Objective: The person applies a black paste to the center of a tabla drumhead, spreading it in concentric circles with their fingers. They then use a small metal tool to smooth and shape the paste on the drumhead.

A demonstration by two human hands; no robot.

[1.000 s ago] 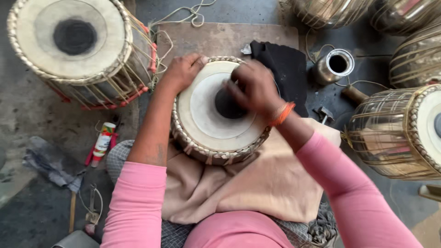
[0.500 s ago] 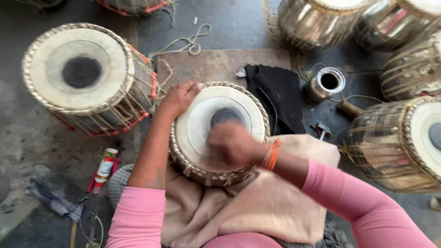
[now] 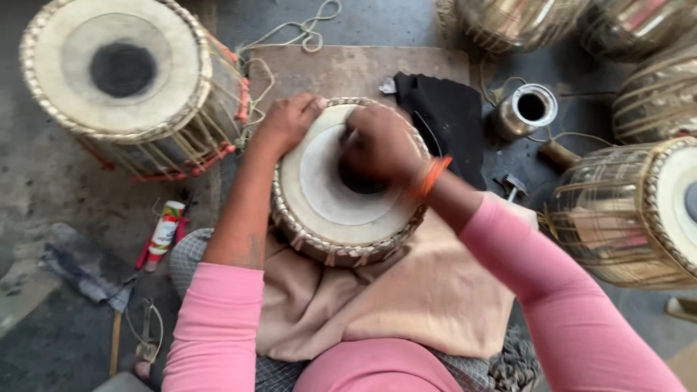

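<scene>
A small drum (image 3: 327, 210) with a pale skin and a black centre patch rests on a beige cloth (image 3: 414, 297) in my lap. My left hand (image 3: 290, 120) grips the drum's braided rim at its far left side. My right hand (image 3: 381, 145) presses down on the black patch with its fingers closed, covering most of it; whether it holds something underneath is hidden. An orange band sits on my right wrist. Both sleeves are pink.
A larger drum (image 3: 123, 80) stands at the upper left with loose cord beside it. Brass drums (image 3: 624, 210) line the right and top. A black cloth (image 3: 443, 120), a small metal pot (image 3: 526, 112), a small tube (image 3: 165, 231) and a grey rag (image 3: 83, 265) lie on the floor.
My right hand moved from the near side of the drum skin back up onto the black centre patch. My left hand stayed on the rim. The camera view shifted slightly.
</scene>
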